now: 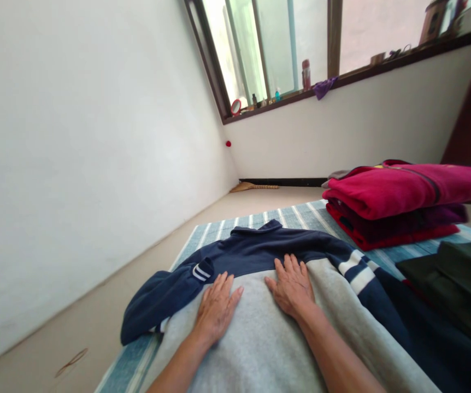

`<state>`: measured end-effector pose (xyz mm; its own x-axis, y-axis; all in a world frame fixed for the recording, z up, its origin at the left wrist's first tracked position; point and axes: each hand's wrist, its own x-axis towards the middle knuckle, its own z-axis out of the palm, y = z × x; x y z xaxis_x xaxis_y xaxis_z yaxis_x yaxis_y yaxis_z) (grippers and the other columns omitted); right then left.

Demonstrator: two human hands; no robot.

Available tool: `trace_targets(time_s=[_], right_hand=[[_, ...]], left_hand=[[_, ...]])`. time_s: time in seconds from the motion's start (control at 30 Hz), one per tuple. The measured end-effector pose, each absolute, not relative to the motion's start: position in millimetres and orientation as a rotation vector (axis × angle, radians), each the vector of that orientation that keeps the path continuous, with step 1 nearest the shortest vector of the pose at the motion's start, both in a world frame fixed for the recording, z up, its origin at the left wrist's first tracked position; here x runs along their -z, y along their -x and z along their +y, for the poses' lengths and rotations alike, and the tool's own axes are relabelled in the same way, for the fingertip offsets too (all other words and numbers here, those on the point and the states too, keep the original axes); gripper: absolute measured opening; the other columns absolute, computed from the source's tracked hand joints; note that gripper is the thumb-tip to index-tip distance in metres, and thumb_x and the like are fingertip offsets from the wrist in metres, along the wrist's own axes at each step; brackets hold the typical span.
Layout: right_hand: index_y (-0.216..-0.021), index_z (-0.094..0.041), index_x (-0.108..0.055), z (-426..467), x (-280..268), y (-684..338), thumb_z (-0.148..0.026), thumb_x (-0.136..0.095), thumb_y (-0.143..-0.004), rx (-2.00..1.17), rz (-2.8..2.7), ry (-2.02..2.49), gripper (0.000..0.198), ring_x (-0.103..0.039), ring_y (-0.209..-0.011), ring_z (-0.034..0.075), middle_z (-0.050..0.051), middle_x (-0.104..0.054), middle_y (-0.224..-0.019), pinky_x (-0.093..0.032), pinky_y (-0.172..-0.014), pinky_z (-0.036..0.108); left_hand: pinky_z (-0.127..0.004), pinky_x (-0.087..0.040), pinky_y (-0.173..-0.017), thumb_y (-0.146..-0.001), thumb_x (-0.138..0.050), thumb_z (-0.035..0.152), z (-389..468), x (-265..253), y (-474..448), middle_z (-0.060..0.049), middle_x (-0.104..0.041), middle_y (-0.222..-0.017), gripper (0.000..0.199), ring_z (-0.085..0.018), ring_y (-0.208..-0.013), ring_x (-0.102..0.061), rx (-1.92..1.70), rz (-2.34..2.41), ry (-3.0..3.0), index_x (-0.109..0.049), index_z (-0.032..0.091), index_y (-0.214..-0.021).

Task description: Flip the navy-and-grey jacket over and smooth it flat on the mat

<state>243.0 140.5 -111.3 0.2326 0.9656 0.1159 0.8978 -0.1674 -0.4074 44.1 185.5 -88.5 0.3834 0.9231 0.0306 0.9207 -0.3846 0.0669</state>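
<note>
A navy and grey long-sleeved sweatshirt (255,327) with a collar lies spread out in front of me, collar at the far end. My left hand (218,305) rests flat on its grey body, fingertips near the navy seam. To the right, my right hand (290,285) also lies flat, fingers spread and reaching onto the navy part. The left sleeve (153,297) is bent inward, its white-striped cuff close to my left fingers. The right sleeve (407,316), with white bands, stretches toward the lower right.
A blue-and-white striped sheet (215,232) lies beneath the sweatshirt. Folded red and purple clothes (403,196) are stacked at the right, with a dark green folded garment (460,273) nearer. A broom (255,186) lies on the floor by the far wall, below a windowsill (276,103) holding small items.
</note>
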Motion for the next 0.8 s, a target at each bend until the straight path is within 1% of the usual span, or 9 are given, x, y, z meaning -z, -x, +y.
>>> trace_targets(time_s=[0.1,0.23,0.3,0.37,0.43,0.5,0.57,0.67,0.8], right_hand=[[-0.139,-0.014,-0.040,139.7,112.0,-242.9,-0.049,-0.036,-0.090,-0.231,-1.718,2.133,0.061,-0.019,-0.137,0.030,0.017,-0.032,-0.145,-0.008,-0.108,0.044],[-0.139,-0.014,-0.041,139.6,114.1,-242.4,-0.050,-0.037,-0.090,-0.203,-1.711,2.127,0.060,-0.021,-0.136,0.030,0.017,-0.033,-0.145,-0.009,-0.108,0.044],[-0.138,-0.014,-0.042,139.8,115.1,-242.0,-0.050,-0.037,-0.090,-0.195,-1.709,2.123,0.060,-0.021,-0.136,0.030,0.016,-0.034,-0.145,-0.009,-0.108,0.044],[-0.138,-0.015,-0.042,139.7,115.6,-241.7,-0.050,-0.038,-0.090,-0.192,-1.707,2.128,0.060,-0.022,-0.136,0.030,0.016,-0.034,-0.144,-0.009,-0.108,0.044],[-0.137,-0.014,-0.043,139.2,115.5,-241.6,-0.050,-0.038,-0.090,-0.191,-1.708,2.131,0.060,-0.023,-0.135,0.030,0.017,-0.035,-0.144,-0.010,-0.108,0.044],[-0.137,-0.014,-0.044,138.6,115.0,-241.6,-0.049,-0.039,-0.090,-0.188,-1.708,2.129,0.059,-0.024,-0.135,0.031,0.017,-0.036,-0.143,-0.010,-0.108,0.044],[-0.136,-0.014,-0.045,138.0,114.6,-241.6,-0.049,-0.039,-0.090,-0.180,-1.704,2.122,0.059,-0.024,-0.134,0.031,0.018,-0.037,-0.143,-0.010,-0.108,0.044],[-0.136,-0.013,-0.045,137.5,114.1,-241.3,-0.048,-0.040,-0.090,-0.183,-1.696,2.120,0.058,-0.024,-0.134,0.031,0.018,-0.037,-0.143,-0.010,-0.108,0.044],[-0.136,-0.014,-0.045,137.2,113.3,-241.5,-0.048,-0.040,-0.090,-0.201,-1.699,2.121,0.058,-0.024,-0.134,0.031,0.018,-0.037,-0.143,-0.010,-0.108,0.044]], left_hand=[[-0.043,-0.022,-0.111,-0.091,-0.031,0.046,173.8,93.1,-36.6,-0.010,-0.032,-0.147,0.056,-0.023,-0.137,-0.024,-0.149,1.693,-2.563,-0.040,0.015,-0.137],[-0.039,-0.025,-0.111,-0.091,-0.029,0.043,161.5,90.1,-21.4,-0.009,-0.037,-0.145,0.053,-0.020,-0.135,-0.029,-0.246,1.697,-2.575,-0.044,0.015,-0.134],[-0.038,-0.027,-0.111,-0.087,-0.034,0.040,149.1,87.2,-3.1,-0.008,-0.043,-0.141,0.051,-0.021,-0.132,-0.035,-0.341,1.731,-2.611,-0.049,0.015,-0.129],[-0.038,-0.032,-0.108,-0.081,-0.040,0.039,133.9,84.3,21.1,-0.009,-0.053,-0.131,0.046,-0.024,-0.125,-0.045,-0.433,1.873,-2.585,-0.056,0.019,-0.120],[-0.040,-0.036,-0.104,-0.075,-0.046,0.044,120.0,80.3,44.9,-0.011,-0.061,-0.120,0.044,-0.028,-0.117,-0.051,-0.491,2.084,-2.473,-0.060,0.020,-0.109],[-0.044,-0.040,-0.100,-0.068,-0.050,0.052,110.7,74.1,61.6,-0.014,-0.064,-0.111,0.050,-0.034,-0.110,-0.054,-0.535,2.246,-2.243,-0.060,0.017,-0.102],[-0.045,-0.046,-0.091,-0.061,-0.055,0.056,106.8,65.1,68.0,-0.014,-0.067,-0.099,0.054,-0.036,-0.102,-0.059,-0.575,2.268,-1.900,-0.060,0.016,-0.095],[-0.041,-0.053,-0.075,-0.057,-0.062,0.057,107.2,47.1,62.9,-0.009,-0.070,-0.078,0.045,-0.033,-0.083,-0.066,-0.624,2.028,-1.327,-0.061,0.018,-0.080],[-0.041,-0.054,-0.074,-0.050,-0.076,0.047,109.8,26.5,55.4,-0.009,-0.069,-0.065,0.035,-0.032,-0.071,-0.067,-0.614,1.597,-0.802,-0.061,0.019,-0.065]])
